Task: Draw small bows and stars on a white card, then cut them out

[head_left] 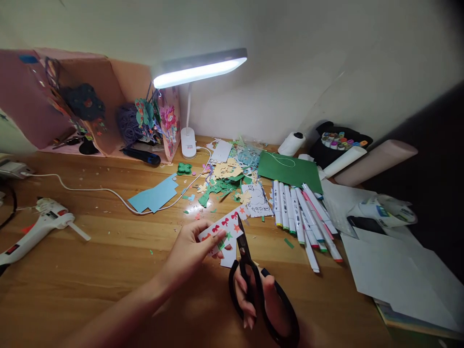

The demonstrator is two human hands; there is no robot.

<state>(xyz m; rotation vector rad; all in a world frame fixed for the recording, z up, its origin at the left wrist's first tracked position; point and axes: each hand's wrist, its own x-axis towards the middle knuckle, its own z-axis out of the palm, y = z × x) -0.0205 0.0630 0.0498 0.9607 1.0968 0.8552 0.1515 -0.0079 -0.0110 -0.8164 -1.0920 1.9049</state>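
My left hand (197, 244) pinches a white card (225, 227) printed or drawn with red bows and orange and green stars. Around the black handles of a pair of scissors (243, 251) my right hand (253, 295) is closed. The scissor blades point up and away from me, at the right edge of the card; whether they bite into it I cannot tell. Below the card, partly covered by it and my fingers, is another white piece of paper (228, 257).
Paper scraps (224, 176) heap under a lit lamp (203, 70). Several markers (302, 215) lie to the right, near green paper (290, 171) and white sheets (406, 275). Blue paper (155, 193), a white cable (87, 188) and a glue gun (39, 227) lie left. A pink box (130, 75) stands behind.
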